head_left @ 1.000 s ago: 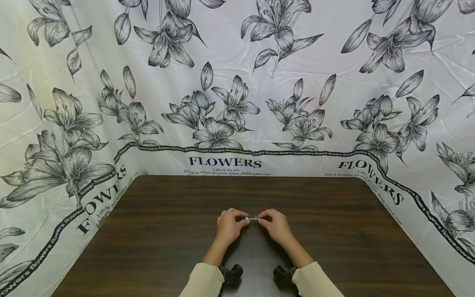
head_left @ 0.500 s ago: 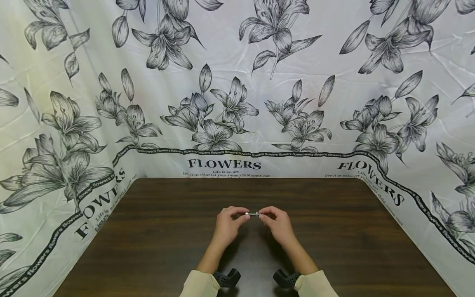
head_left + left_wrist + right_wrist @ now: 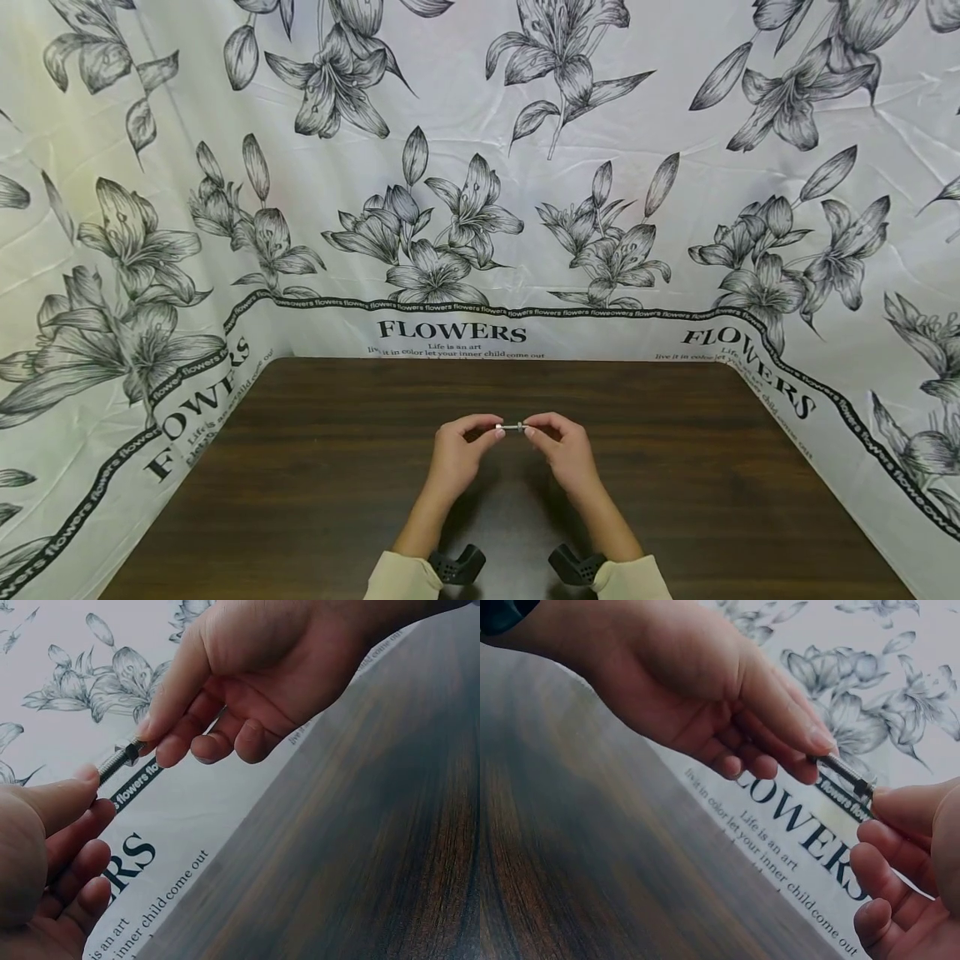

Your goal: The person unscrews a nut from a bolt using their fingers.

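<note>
A short metal bolt (image 3: 510, 427) spans the gap between the two hands, level in the head view and above the tabletop. My left hand (image 3: 456, 454) pinches one end between thumb and forefinger. At the opposite end, my right hand (image 3: 564, 450) pinches the tip with thumb and forefinger, right beside a nut (image 3: 133, 753) on the threaded shaft. Both wrist views show the threads between the fingertips, while the ends are covered by the fingers. In the right wrist view the nut (image 3: 865, 787) sits close to the right thumb. The other fingers of both hands curl loosely below.
A dark wood-grain table (image 3: 337, 500) lies under the hands. White cloth printed with lilies (image 3: 442, 225) hangs behind it and along both sides. Black wrist camera mounts (image 3: 459, 565) stick out inward near the cream sleeves (image 3: 405, 577).
Both hands, still pinching the bolt, have moved slightly up in the head view, away from the body. The nut shows a little more plainly beside the right fingertips.
</note>
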{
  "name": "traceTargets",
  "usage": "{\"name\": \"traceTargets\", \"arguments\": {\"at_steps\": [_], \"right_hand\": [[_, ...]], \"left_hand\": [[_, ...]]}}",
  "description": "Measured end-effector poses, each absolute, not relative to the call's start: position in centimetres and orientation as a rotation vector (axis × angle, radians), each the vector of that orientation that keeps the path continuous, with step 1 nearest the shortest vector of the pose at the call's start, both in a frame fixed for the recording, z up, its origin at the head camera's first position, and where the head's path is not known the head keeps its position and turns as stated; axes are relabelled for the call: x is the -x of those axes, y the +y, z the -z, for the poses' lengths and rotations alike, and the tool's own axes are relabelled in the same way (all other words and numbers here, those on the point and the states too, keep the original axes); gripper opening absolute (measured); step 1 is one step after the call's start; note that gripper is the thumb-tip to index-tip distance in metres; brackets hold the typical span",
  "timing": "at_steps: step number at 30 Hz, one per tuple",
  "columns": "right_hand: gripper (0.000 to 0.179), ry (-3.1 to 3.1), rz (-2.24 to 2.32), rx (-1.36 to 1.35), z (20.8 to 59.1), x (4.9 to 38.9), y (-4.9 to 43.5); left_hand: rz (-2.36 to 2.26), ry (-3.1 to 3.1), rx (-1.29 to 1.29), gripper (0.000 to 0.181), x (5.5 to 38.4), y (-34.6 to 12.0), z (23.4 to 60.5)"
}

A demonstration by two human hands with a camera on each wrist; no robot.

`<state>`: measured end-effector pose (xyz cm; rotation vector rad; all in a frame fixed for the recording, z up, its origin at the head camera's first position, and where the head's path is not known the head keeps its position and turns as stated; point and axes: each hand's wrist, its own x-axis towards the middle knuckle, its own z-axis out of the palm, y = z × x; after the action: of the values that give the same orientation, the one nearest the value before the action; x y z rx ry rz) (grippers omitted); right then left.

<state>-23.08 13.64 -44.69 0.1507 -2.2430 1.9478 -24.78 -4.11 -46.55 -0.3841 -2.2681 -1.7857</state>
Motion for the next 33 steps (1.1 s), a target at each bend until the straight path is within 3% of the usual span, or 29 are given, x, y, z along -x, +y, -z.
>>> {"name": "traceTargets", "arguments": {"at_steps": [7,19,27,33], "right_hand": [[0.008,-2.237,-1.935,-0.228,43.3,22.3,13.1],[0.008,-2.213,-1.950,-0.379,44.3,22.8,13.6],[0.035,-2.326,-1.964,-0.261,43.9,22.4,13.1],[0.040,-2.376,-1.915,-0.262,43.6,22.0,12.8]], "left_hand": [[1.785,-2.269,0.394,0.014,24.6,-4.6,46.5],[1.799,-2.251,0.416,0.013,23.7,-4.9,45.9],[1.789,-2.262,0.462,0.012,22.2,-4.6,43.5],[1.783,-2.267,0.484,0.012,22.2,-4.5,43.5]]}}
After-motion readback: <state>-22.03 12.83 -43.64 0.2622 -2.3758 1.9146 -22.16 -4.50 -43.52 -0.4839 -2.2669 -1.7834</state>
